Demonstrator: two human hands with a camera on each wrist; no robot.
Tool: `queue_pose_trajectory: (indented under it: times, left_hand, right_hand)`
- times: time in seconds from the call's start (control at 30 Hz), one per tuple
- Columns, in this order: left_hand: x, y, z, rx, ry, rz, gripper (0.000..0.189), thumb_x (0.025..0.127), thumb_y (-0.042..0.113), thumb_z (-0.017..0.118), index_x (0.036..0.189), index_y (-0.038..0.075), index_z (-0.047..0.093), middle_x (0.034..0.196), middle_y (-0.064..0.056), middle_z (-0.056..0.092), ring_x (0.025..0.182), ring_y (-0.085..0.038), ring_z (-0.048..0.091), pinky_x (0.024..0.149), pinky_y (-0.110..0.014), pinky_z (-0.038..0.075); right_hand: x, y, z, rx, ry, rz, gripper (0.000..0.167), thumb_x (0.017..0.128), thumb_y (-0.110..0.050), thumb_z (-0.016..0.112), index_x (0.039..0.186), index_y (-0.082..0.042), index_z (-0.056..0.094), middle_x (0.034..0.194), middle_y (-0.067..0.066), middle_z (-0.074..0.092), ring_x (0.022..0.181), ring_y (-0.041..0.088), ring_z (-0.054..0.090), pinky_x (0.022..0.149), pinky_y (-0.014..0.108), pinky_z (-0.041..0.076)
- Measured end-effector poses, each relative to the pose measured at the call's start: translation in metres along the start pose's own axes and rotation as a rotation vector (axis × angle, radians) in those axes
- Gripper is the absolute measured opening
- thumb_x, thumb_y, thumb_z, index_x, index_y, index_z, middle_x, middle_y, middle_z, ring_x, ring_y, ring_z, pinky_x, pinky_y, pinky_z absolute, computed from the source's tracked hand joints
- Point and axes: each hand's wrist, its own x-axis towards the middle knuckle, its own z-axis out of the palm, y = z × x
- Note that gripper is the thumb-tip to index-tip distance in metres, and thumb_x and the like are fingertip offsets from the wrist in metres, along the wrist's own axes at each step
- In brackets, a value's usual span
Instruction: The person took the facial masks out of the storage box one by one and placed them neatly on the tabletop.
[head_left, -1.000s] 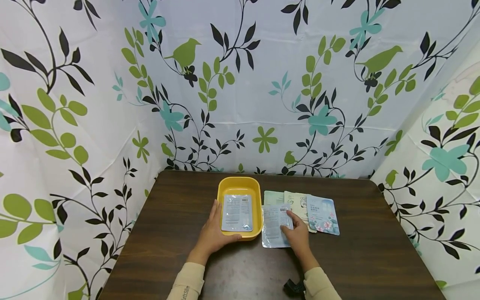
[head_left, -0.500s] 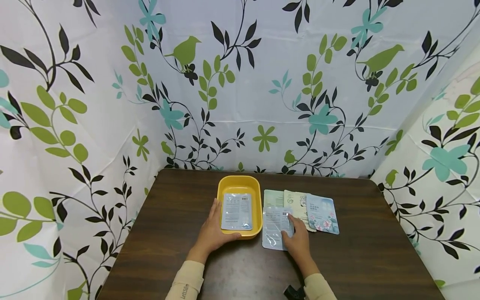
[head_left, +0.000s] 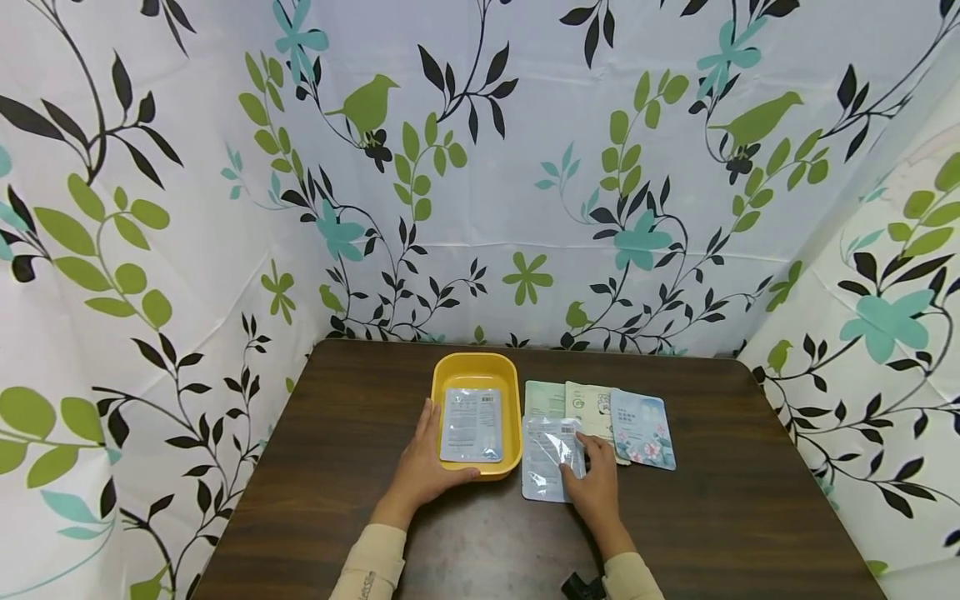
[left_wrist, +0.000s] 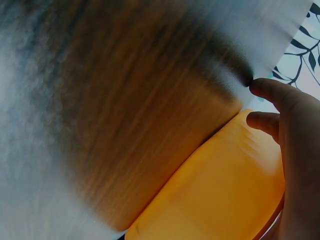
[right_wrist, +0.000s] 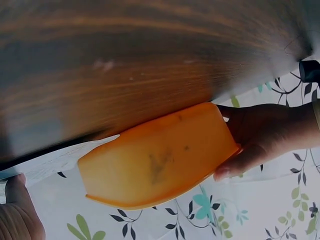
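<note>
A yellow plastic tray (head_left: 514,400) stands on the table with a silvery-blue sheet-mask packet (head_left: 471,425) lying flat in it, back side up. My left hand (head_left: 420,467) rests against the tray's near left corner, fingers stretched along its left side and thumb along the front. Right of the tray, my right hand (head_left: 600,487) holds another silvery packet (head_left: 543,467) by its right edge, between thumb and fingers. In the right wrist view this packet (right_wrist: 60,155) looks slightly raised from the table; only a fingertip of the right hand (right_wrist: 20,210) shows there.
Behind the held packet lie a pale green packet (head_left: 545,396), a cream packet (head_left: 588,400) and a light blue floral packet (head_left: 643,429), partly overlapping. The dark wooden table (head_left: 360,392) ends at a patterned curtain (head_left: 480,167). A black object (head_left: 581,586) sits by the right wrist.
The held packet has shifted slightly toward me and now shows bright glare. The right hand moved slightly with it. Left hand and tray look unchanged.
</note>
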Motion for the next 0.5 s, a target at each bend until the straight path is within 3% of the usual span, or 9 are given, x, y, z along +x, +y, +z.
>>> queue_pose_trajectory:
  times: [0.5]
  left_hand:
    - [0.0000, -0.0009, -0.0006, -0.002, 0.004, -0.001, 0.143, 0.054, 0.074, 0.088, 0.166, 0.021, 0.015, 0.175, 0.001, 0.006, 0.150, -0.040, 0.037, 0.114, -0.062, 0.038]
  right_hand:
    - [-0.0016, -0.0027, 0.0023, 0.006, 0.042, -0.008, 0.052, 0.075, -0.006, 0.082, 0.125, 0.001, 0.067, 0.126, 0.025, 0.058, 0.118, 0.042, 0.056, 0.102, 0.058, 0.045]
